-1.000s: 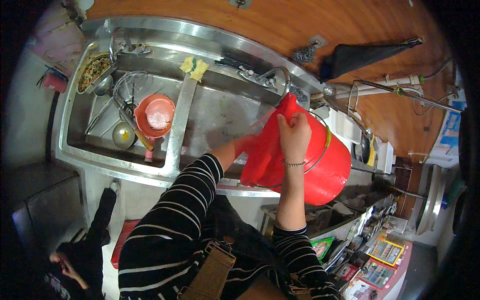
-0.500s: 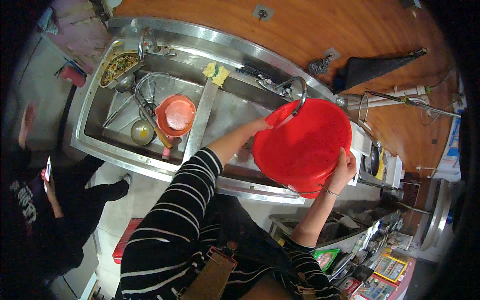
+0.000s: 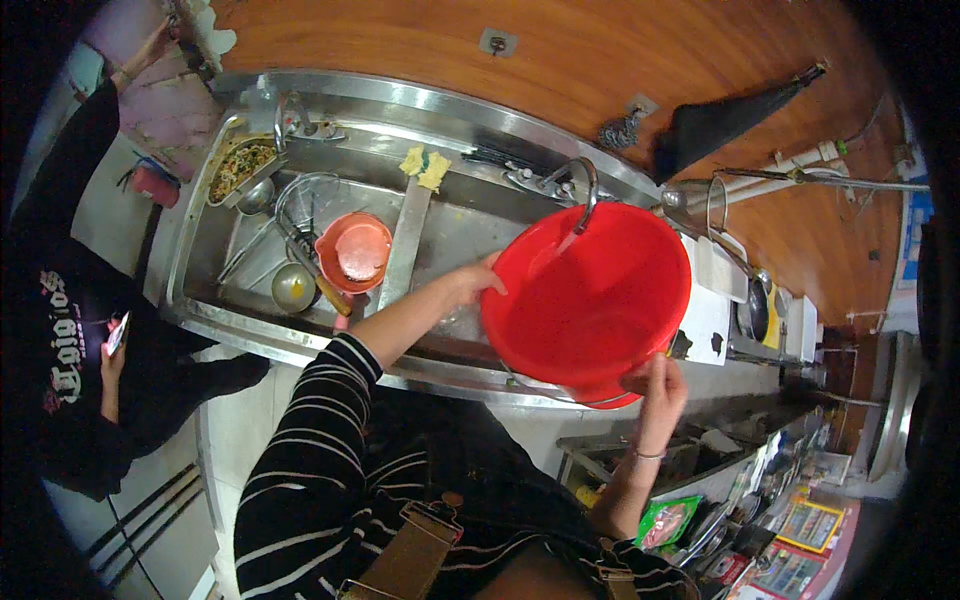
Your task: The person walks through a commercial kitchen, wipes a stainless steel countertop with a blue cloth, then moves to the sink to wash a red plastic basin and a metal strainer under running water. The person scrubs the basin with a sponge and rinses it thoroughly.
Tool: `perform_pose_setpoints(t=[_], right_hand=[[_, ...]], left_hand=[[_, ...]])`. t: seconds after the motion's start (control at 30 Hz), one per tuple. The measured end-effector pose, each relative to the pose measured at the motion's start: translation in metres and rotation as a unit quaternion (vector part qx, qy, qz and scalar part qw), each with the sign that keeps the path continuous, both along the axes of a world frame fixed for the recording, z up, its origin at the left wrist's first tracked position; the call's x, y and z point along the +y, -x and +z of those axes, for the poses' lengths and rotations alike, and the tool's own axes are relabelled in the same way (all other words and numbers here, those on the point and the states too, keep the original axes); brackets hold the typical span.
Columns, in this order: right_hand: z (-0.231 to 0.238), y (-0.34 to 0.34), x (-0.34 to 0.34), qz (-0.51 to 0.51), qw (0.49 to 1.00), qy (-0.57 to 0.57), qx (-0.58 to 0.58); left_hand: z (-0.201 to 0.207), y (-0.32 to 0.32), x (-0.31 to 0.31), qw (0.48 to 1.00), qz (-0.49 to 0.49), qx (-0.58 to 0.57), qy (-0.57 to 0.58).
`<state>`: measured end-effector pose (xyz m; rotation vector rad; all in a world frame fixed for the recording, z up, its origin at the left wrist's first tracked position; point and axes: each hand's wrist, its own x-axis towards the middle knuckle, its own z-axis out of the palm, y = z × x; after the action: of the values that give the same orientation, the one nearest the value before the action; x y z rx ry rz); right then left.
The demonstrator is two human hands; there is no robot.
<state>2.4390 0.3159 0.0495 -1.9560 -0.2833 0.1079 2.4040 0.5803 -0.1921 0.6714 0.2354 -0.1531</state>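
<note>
A large red plastic bucket (image 3: 640, 265) with a wire handle is tilted over the right sink basin (image 3: 455, 225), its mouth facing up. My left hand (image 3: 475, 283) is closed on its left rim. My right hand (image 3: 660, 388) grips the near right side of the rim, close to the wire handle; its fingertips are partly hidden. The curved tap (image 3: 590, 185) reaches over the bucket's far edge, and a thin stream of water falls from it inside.
The left basin (image 3: 235, 285) holds an orange-red dipper (image 3: 358, 248), a wooden-handled ladle (image 3: 293, 288) and a wire strainer (image 3: 310, 195). Yellow cloth (image 3: 427, 168) lies on the divider. Food scraps (image 3: 243, 165) fill a corner container. A person (image 3: 75, 340) with a phone (image 3: 117, 335) stands left.
The bucket has shifted slightly left. My right hand has come nearer to me along its rim. The person at the left has moved closer to the sink, one arm stretched toward the wall.
</note>
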Motion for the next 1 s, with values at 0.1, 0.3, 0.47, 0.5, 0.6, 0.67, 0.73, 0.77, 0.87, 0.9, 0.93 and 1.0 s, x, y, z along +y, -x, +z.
perform_pose_setpoints(t=[0.1, 0.3, 0.47, 0.5, 0.6, 0.67, 0.73, 0.77, 0.87, 0.9, 0.93, 1.0], right_hand=[[0.028, -0.027, -0.029, -0.1, 0.985, 0.091, -0.107], [0.013, -0.125, -0.019, -0.018, 0.989, 0.123, 0.084], [0.006, -0.159, 0.0, -0.004, 0.989, 0.143, 0.044], [0.009, -0.158, -0.001, 0.026, 0.979, 0.201, 0.023], [0.01, -0.142, -0.008, 0.077, 0.951, 0.3, 0.024], [-0.006, -0.122, -0.01, 0.06, 0.956, 0.286, -0.013], [-0.021, -0.107, -0.015, 0.028, 0.968, 0.248, -0.014], [-0.027, -0.101, -0.018, -0.003, 0.969, 0.246, -0.038], [-0.034, -0.087, -0.032, -0.083, 0.974, 0.208, -0.038], [-0.033, -0.084, -0.035, -0.07, 0.983, 0.165, -0.026], [-0.032, -0.079, -0.036, -0.073, 0.99, 0.124, 0.005], [-0.03, -0.064, -0.032, -0.077, 0.993, 0.067, 0.058]], left_hand=[[-0.011, -0.025, 0.009, 0.997, -0.05, -0.052, -0.018], [-0.006, -0.089, 0.016, 0.989, -0.113, -0.061, -0.079], [-0.002, -0.119, 0.019, 0.976, -0.149, -0.079, -0.136], [-0.005, -0.122, 0.018, 0.976, -0.146, -0.079, -0.141], [-0.019, -0.128, 0.009, 0.973, -0.109, -0.088, -0.182], [-0.027, -0.127, 0.002, 0.957, -0.043, -0.042, -0.282], [-0.031, -0.114, -0.006, 0.861, 0.073, 0.024, -0.503], [-0.029, -0.105, -0.011, 0.804, 0.104, 0.055, -0.583], [-0.018, -0.05, -0.026, 0.817, 0.089, 0.145, -0.551], [-0.013, -0.029, -0.032, 0.86, 0.09, 0.165, -0.474], [-0.008, -0.007, -0.044, 0.91, 0.084, 0.127, -0.385], [-0.004, 0.019, -0.065, 0.951, 0.122, 0.127, -0.253]])
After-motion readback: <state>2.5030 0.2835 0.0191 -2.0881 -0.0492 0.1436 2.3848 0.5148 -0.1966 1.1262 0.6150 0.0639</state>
